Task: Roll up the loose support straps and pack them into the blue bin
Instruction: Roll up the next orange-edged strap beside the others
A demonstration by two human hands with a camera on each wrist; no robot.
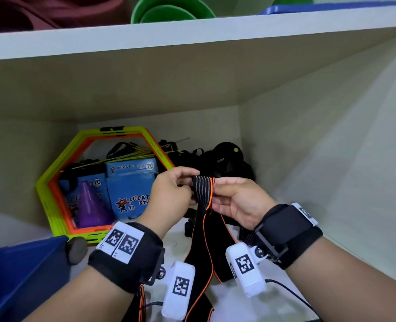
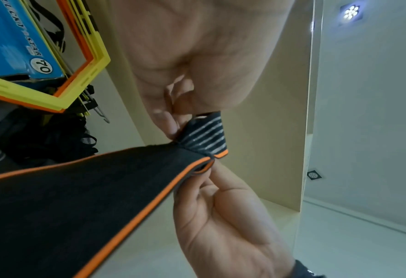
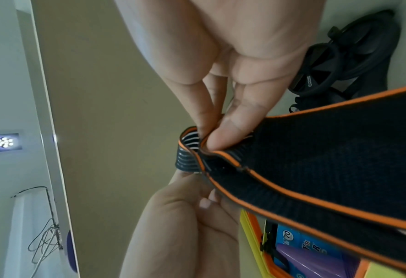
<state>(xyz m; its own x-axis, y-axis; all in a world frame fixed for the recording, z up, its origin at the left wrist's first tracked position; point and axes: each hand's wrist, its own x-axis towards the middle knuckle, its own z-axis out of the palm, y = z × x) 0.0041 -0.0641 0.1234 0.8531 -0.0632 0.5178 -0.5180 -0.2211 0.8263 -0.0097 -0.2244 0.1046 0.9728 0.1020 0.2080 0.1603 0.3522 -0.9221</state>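
A black support strap (image 1: pixel 201 247) with orange edging hangs down between my hands onto the shelf floor. Its grey-striped top end (image 1: pixel 202 187) is folded over. My left hand (image 1: pixel 189 185) pinches that folded end from the left, and my right hand (image 1: pixel 215 192) pinches it from the right. In the left wrist view the left fingers (image 2: pixel 171 122) grip the striped fold (image 2: pixel 204 135) above the long strap (image 2: pixel 90 197). The right wrist view has thumb and finger (image 3: pixel 221 135) pressed on the strap (image 3: pixel 328 159) at the fold. The blue bin (image 1: pixel 18 280) stands at lower left.
Yellow and orange hexagon rings (image 1: pixel 53 182) lean at the back left around blue boxes (image 1: pixel 129 189) and a purple cone (image 1: pixel 90 205). A heap of black gear (image 1: pixel 227 163) fills the back right corner. A shelf board (image 1: pixel 192 38) runs overhead; the cabinet wall (image 1: pixel 331 159) closes the right.
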